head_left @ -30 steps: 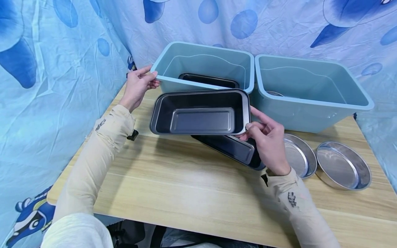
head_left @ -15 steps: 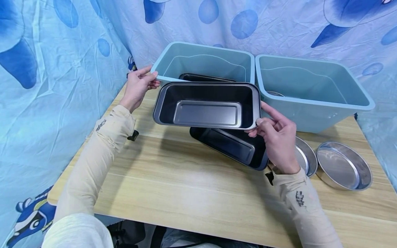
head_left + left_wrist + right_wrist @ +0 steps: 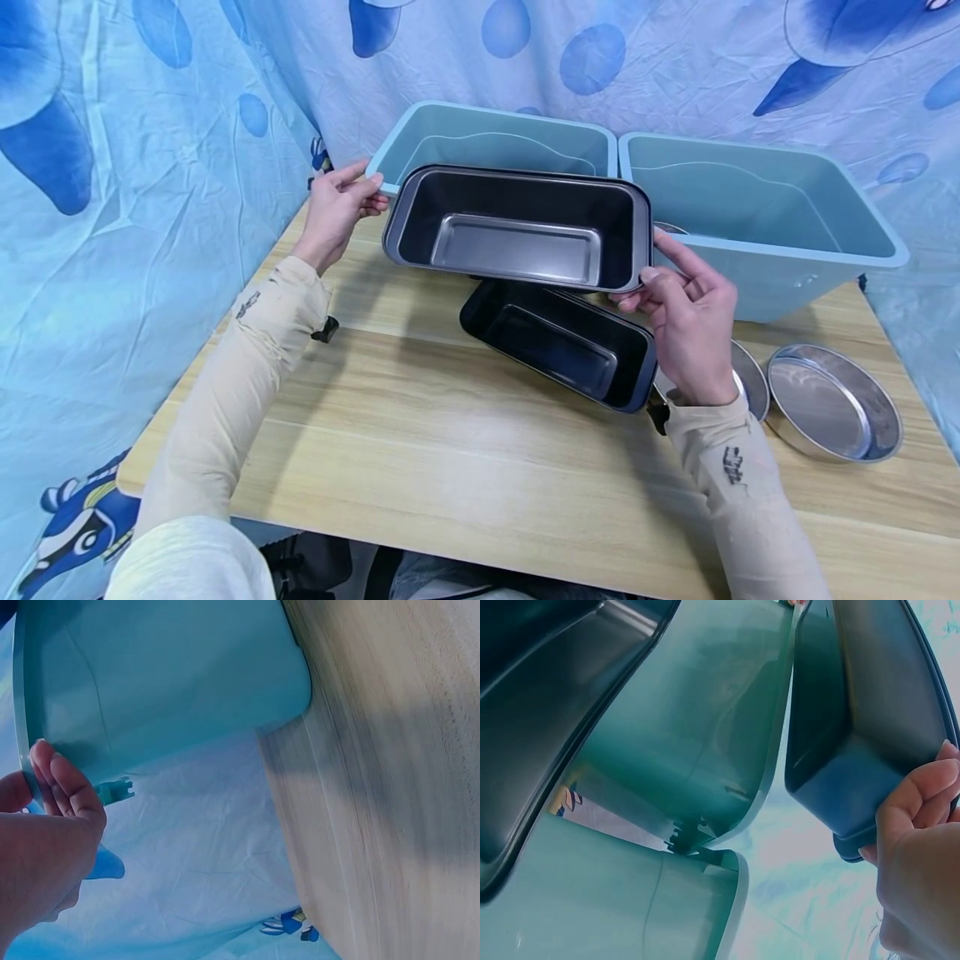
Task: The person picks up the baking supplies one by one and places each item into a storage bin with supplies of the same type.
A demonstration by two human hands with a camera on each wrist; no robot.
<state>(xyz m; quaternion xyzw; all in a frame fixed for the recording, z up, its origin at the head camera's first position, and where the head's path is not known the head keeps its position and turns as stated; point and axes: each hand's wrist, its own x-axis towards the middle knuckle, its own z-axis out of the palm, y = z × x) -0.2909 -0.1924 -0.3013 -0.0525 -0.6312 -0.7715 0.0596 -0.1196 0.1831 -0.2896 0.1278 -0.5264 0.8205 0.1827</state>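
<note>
My right hand pinches the right end rim of a dark loaf pan, which hangs in the air before the left bin. In the right wrist view the raised loaf pan shows its outer side and base. My left hand grips the left front corner rim of the left light-blue bin; thumb and fingers on that rim show in the left wrist view too. Below the raised pan, a second dark loaf pan lies slanted on the table. The left bin's floor is hidden behind the raised pan.
A right light-blue bin stands beside the left one, with a bit of a round metal rim visible inside. Two round metal cake pans sit on the right of the wooden table; my right hand partly covers one.
The held loaf pan has risen and moved right and away from me, over the left bin's front rim, uncovering more of the pan on the table. My left hand stays on the rim.
</note>
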